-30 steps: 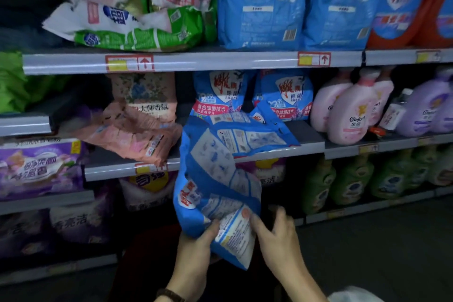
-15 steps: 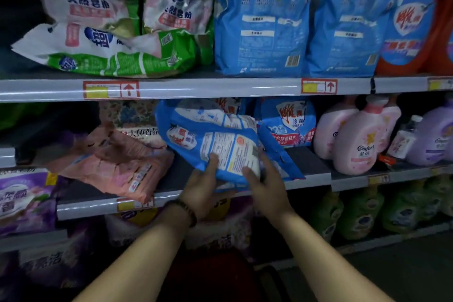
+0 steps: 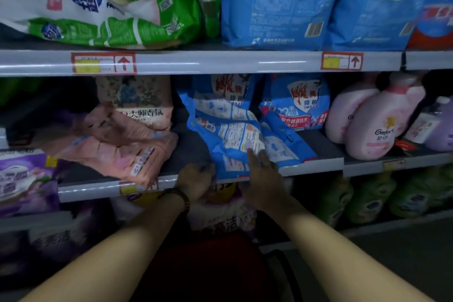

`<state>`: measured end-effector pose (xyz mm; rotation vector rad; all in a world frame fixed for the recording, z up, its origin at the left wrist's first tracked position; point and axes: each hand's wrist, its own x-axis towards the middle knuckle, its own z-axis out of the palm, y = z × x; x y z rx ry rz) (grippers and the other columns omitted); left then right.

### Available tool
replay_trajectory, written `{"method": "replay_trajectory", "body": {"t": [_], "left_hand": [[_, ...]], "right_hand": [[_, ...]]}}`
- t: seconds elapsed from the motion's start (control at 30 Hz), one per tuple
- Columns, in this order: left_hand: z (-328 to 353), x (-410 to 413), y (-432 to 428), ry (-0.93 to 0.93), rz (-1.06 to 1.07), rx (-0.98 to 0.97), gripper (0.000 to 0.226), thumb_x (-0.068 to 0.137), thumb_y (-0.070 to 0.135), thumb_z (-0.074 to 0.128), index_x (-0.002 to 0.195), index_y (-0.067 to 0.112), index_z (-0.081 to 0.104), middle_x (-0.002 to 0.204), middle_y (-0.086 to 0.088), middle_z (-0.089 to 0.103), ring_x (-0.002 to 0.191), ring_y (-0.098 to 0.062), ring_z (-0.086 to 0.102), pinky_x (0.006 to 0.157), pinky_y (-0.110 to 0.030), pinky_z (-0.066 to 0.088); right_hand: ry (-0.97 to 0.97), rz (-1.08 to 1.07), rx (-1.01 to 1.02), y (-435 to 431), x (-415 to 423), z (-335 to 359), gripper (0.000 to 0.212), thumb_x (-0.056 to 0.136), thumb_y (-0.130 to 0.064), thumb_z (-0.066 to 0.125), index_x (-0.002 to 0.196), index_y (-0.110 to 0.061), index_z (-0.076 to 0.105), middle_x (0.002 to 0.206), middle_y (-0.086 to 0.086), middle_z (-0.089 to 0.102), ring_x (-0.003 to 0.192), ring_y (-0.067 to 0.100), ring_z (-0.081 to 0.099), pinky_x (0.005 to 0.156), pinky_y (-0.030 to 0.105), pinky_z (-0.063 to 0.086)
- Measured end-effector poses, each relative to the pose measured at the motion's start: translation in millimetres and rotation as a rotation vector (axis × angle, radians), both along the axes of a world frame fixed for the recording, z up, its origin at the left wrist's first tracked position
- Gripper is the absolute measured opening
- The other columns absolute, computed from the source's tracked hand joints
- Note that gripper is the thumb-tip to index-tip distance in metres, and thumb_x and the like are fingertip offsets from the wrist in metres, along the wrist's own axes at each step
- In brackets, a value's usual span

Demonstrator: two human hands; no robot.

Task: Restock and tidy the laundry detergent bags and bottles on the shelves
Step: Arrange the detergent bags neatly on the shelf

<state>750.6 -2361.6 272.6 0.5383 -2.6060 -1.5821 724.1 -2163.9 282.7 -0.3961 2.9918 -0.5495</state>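
head view: the blue detergent bag (image 3: 235, 140) lies flat on the middle shelf (image 3: 316, 144) at centre frame, its lower edge overhanging the shelf lip, propped against the upright blue bags (image 3: 297, 103) behind. the left hand (image 3: 196, 179) curls at the bag's lower left corner, fingers bent round the edge, likely steadying it. the right hand (image 3: 263, 169) rests flat, fingers spread open on top, gripping nothing, seemingly pressing the bag back into place. pink bags (image 3: 122, 147) sprawl to the left; pink bottles (image 3: 375, 117) stand at right.
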Motion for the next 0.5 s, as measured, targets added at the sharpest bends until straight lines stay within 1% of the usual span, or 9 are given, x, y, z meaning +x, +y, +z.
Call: {"method": "replay_trajectory", "body": {"t": [0.07,0.1,0.13,0.2,0.27,0.3,0.33,0.43,0.5], "left_hand": [[-7.5,28.6,-5.2,-0.062,-0.112,-0.083,0.038,0.102,0.047,0.055,0.088,0.018,0.075,0.092,-0.004,0.081,0.075,-0.024,0.079,0.063,-0.038,0.064],[-16.4,45.0,-10.5,-0.098,-0.158,-0.105,0.037,0.106,0.044,0.052,0.091,0.017,0.073,0.093,-0.004,0.081,0.069,-0.018,0.077,0.055,-0.031,0.060],[-24.7,60.6,-14.0,-0.130,-0.197,-0.106,0.039,0.108,0.044,0.048,0.094,0.016,0.072,0.093,-0.004,0.080,0.064,-0.014,0.075,0.051,-0.026,0.056],[-44.3,91.6,-23.4,-0.219,-0.239,-0.108,0.046,0.111,0.047,0.039,0.099,0.016,0.071,0.093,-0.006,0.079,0.058,-0.013,0.071,0.047,-0.022,0.051],[-68.8,118.5,-36.9,-0.299,-0.272,-0.157,0.051,0.112,0.045,0.036,0.102,0.010,0.071,0.093,-0.007,0.076,0.055,-0.007,0.066,0.045,-0.019,0.049],[-82.2,130.3,-44.7,-0.345,-0.285,-0.180,0.051,0.112,0.044,0.037,0.102,0.008,0.071,0.092,-0.006,0.075,0.057,-0.005,0.066,0.048,-0.019,0.050],[-96.0,141.2,-53.1,-0.385,-0.299,-0.186,0.049,0.112,0.042,0.039,0.100,0.007,0.071,0.091,-0.005,0.073,0.062,-0.006,0.067,0.053,-0.022,0.054],[-130.2,166.4,-71.0,-0.464,-0.312,-0.152,0.046,0.111,0.043,0.042,0.100,0.009,0.072,0.097,-0.008,0.074,0.087,-0.024,0.073,0.077,-0.040,0.062],[-152.3,177.4,-80.0,-0.497,-0.278,-0.157,0.051,0.112,0.046,0.037,0.104,0.011,0.073,0.102,-0.010,0.076,0.095,-0.027,0.073,0.088,-0.044,0.060]], "right_hand": [[0.106,0.012,0.001,-3.8,22.0,-9.8,0.081,0.096,-0.039,0.063,0.163,-0.019,0.023,0.167,0.018,0.020,0.150,0.041,0.027,0.120,0.053,0.036],[0.135,0.033,-0.013,-6.5,36.6,-17.6,0.074,0.094,-0.037,0.062,0.158,-0.016,0.032,0.160,0.018,0.030,0.145,0.040,0.034,0.118,0.052,0.038],[0.142,0.067,-0.042,-8.5,47.0,-25.5,0.067,0.092,-0.035,0.063,0.152,-0.014,0.041,0.152,0.018,0.040,0.140,0.039,0.042,0.115,0.050,0.041],[0.056,0.163,-0.079,-15.2,69.2,-45.4,0.050,0.094,-0.034,0.063,0.140,-0.015,0.055,0.140,0.014,0.056,0.131,0.035,0.053,0.109,0.045,0.047],[-0.092,0.254,-0.027,-23.6,94.0,-72.6,0.031,0.097,-0.039,0.060,0.122,-0.021,0.065,0.127,0.009,0.067,0.122,0.031,0.063,0.099,0.042,0.052],[-0.172,0.278,-0.001,-27.8,106.9,-86.5,0.028,0.098,-0.041,0.060,0.117,-0.023,0.067,0.125,0.007,0.068,0.119,0.029,0.064,0.097,0.040,0.053],[-0.255,0.283,0.008,-31.5,119.4,-102.6,0.029,0.100,-0.043,0.060,0.119,-0.023,0.068,0.126,0.005,0.068,0.119,0.028,0.064,0.097,0.038,0.053],[-0.503,0.278,0.065,-41.7,148.1,-147.5,0.035,0.102,-0.045,0.059,0.127,-0.023,0.067,0.131,0.002,0.065,0.122,0.025,0.063,0.100,0.036,0.053],[-0.623,0.302,0.091,-49.1,162.9,-173.7,0.035,0.105,-0.043,0.056,0.129,-0.019,0.066,0.128,0.002,0.065,0.117,0.025,0.064,0.095,0.034,0.053]]}}
